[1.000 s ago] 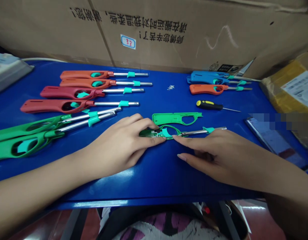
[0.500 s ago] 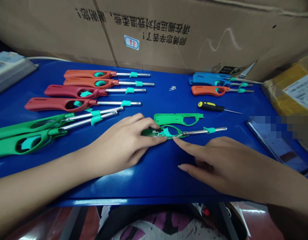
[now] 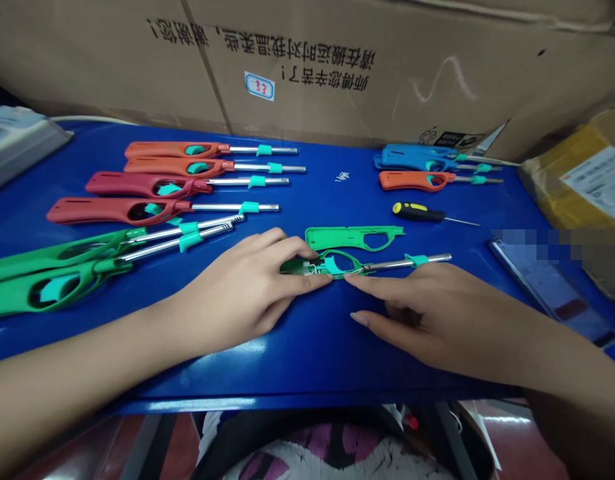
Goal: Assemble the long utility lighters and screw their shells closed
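Note:
An opened green gas lighter (image 3: 340, 265) lies on the blue table, its inner parts, turquoise trigger and metal barrel exposed. My left hand (image 3: 252, 280) is closed around its handle end, thumb and fingers on either side. My right hand (image 3: 437, 313) stretches its index finger to the lighter's near edge beside the trigger. The right thumb is apart from that finger, with nothing between them; the other fingers are curled and partly hidden. Just behind the lighter lies a loose green shell half (image 3: 342, 237), its hollow side up.
Several whole lighters lie at the left, including a red lighter (image 3: 120, 210) and a green lighter (image 3: 57, 288). A screwdriver (image 3: 420, 213), an orange lighter (image 3: 404, 181) and a blue lighter (image 3: 412, 156) lie right. A phone (image 3: 552, 293) rests near the right edge. A large carton (image 3: 307, 120) stands behind.
My right hand has shifted slightly, its knuckles a little higher and nearer the barrel. The left hand keeps its grip on the lighter, and the view has moved slightly.

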